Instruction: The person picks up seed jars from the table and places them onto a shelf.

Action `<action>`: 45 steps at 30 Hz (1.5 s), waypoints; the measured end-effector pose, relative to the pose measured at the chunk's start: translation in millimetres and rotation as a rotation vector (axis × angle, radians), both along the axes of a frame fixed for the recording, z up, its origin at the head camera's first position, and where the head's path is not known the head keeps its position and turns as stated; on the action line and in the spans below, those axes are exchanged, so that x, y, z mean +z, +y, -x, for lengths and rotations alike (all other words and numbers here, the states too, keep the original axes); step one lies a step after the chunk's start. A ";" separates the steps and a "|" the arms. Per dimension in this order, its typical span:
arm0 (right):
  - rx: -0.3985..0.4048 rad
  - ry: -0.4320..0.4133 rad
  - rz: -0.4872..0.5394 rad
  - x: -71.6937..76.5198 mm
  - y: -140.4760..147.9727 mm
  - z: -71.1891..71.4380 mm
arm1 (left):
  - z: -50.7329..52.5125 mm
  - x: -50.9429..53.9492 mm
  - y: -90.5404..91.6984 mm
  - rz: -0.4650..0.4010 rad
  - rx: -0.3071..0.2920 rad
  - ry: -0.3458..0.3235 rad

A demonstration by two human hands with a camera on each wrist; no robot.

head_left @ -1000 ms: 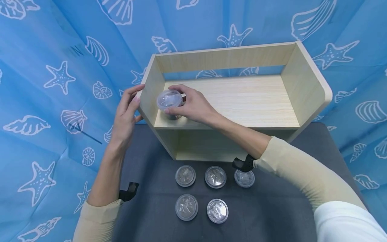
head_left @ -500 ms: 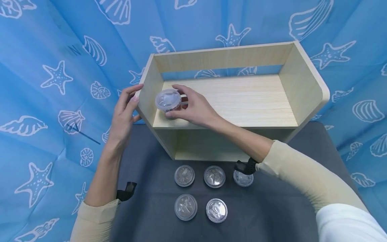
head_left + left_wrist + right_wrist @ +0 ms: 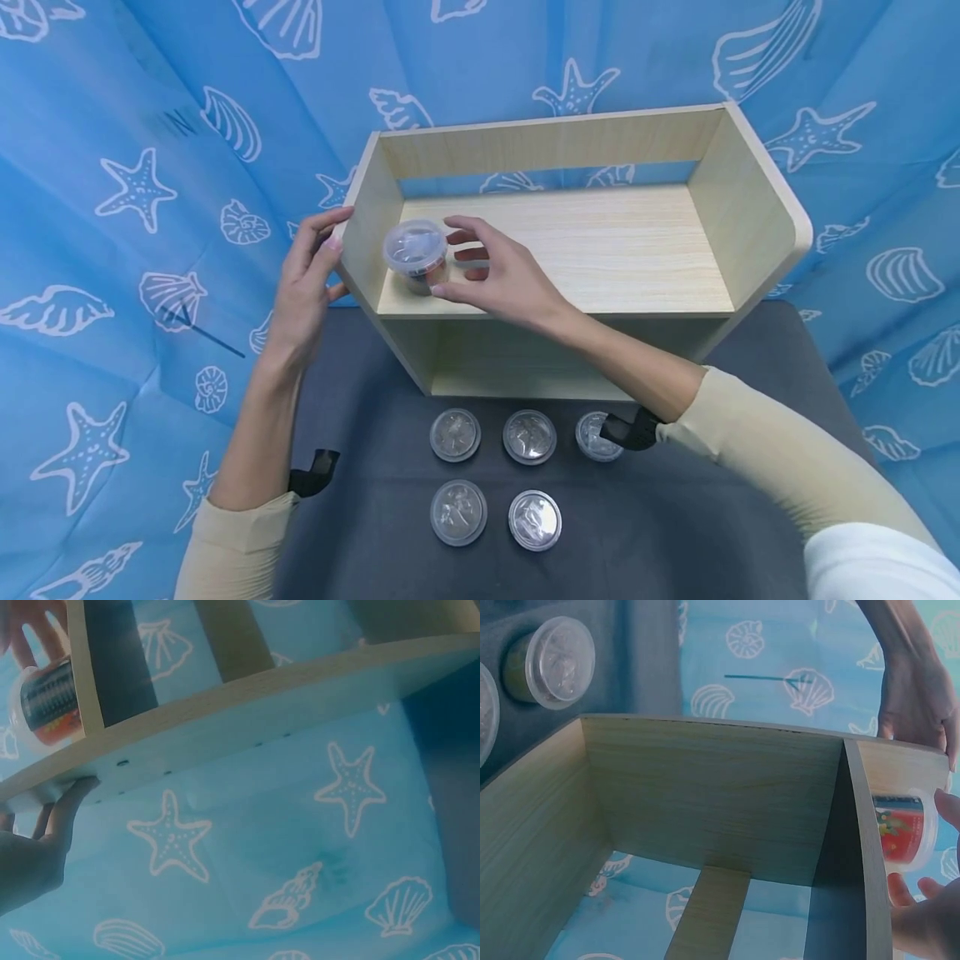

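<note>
A clear lidded plastic tub (image 3: 415,247) stands upright on the upper board of a light wooden shelf unit (image 3: 592,250), close to the left side panel. Its dark and red printed side (image 3: 901,829) shows in the right wrist view. My right hand (image 3: 506,279) is just right of the tub, fingers and thumb spread and loosely bent around the near side; whether the thumb tip still touches it, I cannot tell. My left hand (image 3: 302,287) rests against the outside of the shelf's left panel, fingertips (image 3: 84,789) pressing on its outer face.
Several similar lidded tubs (image 3: 530,437) stand on the dark grey tabletop (image 3: 375,500) before the shelf, in two rows. The right forearm's black wrist strap (image 3: 630,429) partly covers one tub. A blue shell-patterned curtain (image 3: 150,275) hangs behind and at the sides.
My right hand has loosened from the tub and drawn back to the right, leaving it on the upper board. My left hand stays at the panel. The head view has shifted slightly.
</note>
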State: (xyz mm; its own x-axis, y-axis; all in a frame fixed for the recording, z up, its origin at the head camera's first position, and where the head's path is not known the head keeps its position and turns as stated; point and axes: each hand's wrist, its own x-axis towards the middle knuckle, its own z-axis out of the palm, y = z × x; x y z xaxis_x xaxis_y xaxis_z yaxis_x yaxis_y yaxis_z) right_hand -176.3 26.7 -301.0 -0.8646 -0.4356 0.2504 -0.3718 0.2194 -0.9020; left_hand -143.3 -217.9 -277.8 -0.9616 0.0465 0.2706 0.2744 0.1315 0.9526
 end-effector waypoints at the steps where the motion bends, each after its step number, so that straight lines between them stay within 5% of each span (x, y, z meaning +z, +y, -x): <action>1: -0.001 -0.003 0.006 -0.4 2.1 -1.3 | 0.0 0.0 -0.1 0.000 -0.001 -0.001; 31: 0.075 0.007 0.162 -11.1 68.5 -52.4 | -0.1 2.1 -0.7 -0.001 0.001 -0.003; 45: 0.070 0.054 0.129 -31.4 99.4 -69.3 | -0.1 0.5 -1.8 -0.008 -0.011 0.005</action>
